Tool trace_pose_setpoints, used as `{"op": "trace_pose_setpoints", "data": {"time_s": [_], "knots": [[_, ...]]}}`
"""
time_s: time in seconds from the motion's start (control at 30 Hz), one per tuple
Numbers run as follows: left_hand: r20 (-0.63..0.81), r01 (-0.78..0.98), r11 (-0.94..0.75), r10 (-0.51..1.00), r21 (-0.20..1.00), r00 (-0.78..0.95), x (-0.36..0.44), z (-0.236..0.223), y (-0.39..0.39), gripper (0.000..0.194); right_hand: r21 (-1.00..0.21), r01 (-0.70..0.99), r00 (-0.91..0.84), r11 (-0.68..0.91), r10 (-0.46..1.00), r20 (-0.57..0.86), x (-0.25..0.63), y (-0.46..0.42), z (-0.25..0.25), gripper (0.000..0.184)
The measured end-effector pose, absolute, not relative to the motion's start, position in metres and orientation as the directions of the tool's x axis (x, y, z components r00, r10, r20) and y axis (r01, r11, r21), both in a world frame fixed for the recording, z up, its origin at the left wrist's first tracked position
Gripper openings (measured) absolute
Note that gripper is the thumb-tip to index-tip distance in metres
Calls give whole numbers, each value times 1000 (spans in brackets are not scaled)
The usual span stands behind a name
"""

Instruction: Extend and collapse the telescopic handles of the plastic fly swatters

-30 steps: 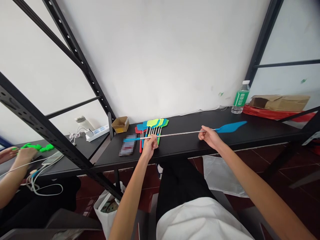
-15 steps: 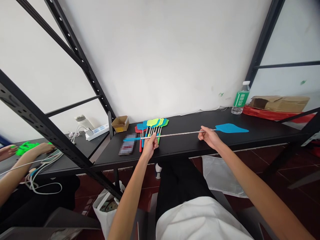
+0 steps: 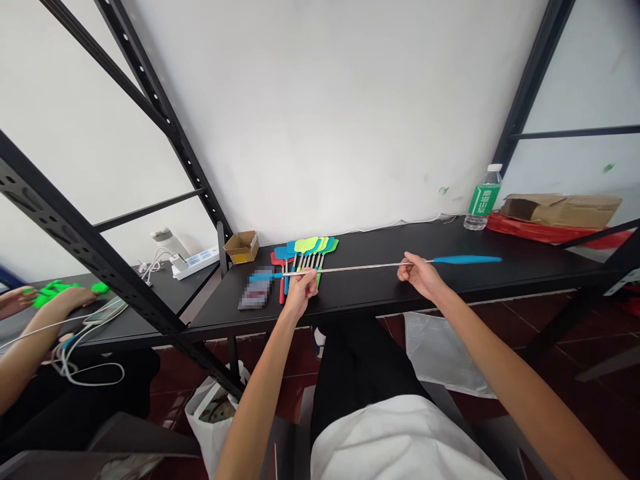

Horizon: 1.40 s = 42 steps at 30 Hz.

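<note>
A blue fly swatter (image 3: 467, 260) with a long metal rod stretches level across the black table's front half, its head at the right turned nearly edge-on. My left hand (image 3: 303, 291) is closed around the rod beside the blue handle on the left. Close to the head, my right hand (image 3: 421, 273) pinches the rod's other end. Behind my left hand lies a fanned row of fly swatters (image 3: 306, 246) in red, blue, yellow-green and green, handles toward me. A blurred-out flat object (image 3: 256, 293) rests on the table beneath the held swatter's handle.
A small open cardboard box (image 3: 242, 247) stands at the table's left end. Toward the right are a green-labelled water bottle (image 3: 484, 199) and a cardboard box (image 3: 563, 208) on red plastic. Black rack posts (image 3: 165, 127) frame the table. Another person's hand (image 3: 75, 298) handles bright green pieces at far left.
The blue swatter's head has rolled from showing its broad face to nearly edge-on. Both hands keep nearly the same places on the rod.
</note>
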State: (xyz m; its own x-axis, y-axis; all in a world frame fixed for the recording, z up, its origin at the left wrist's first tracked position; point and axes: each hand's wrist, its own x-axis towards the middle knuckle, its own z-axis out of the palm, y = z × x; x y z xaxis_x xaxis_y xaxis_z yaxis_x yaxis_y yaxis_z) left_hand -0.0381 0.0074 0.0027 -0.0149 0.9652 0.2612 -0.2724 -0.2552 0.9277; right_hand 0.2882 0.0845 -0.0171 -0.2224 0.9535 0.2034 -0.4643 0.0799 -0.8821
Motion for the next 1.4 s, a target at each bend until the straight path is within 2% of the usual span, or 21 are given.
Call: {"op": "trace_pose_setpoints", "data": {"time_s": [0.13,0.4,0.7,1.1,1.23,1.4], "knots": [[266,-272,-258,964,927,-6,-39,3,8,29,-885,-459,-223,74,955,196,286,80,-12,41],[254,-290,-261,965,921,-63,-38,2,8,40,-907,-406,-226,111,950,217,288,79,-12,58],[252,-224,-252,967,941,-30,-38,2,7,50,-886,-451,-205,113,952,226,289,85,-16,55],[306,-230,-297,952,927,1,-38,1,7,29,-875,-475,-176,91,965,195,287,82,-14,49],[278,-204,-275,960,940,-11,-37,0,7,39,-892,-438,-224,111,948,227,287,80,-13,57],[287,-178,-290,957,941,-40,-38,-1,7,45,-904,-406,-239,131,940,243,287,79,-12,57]]}}
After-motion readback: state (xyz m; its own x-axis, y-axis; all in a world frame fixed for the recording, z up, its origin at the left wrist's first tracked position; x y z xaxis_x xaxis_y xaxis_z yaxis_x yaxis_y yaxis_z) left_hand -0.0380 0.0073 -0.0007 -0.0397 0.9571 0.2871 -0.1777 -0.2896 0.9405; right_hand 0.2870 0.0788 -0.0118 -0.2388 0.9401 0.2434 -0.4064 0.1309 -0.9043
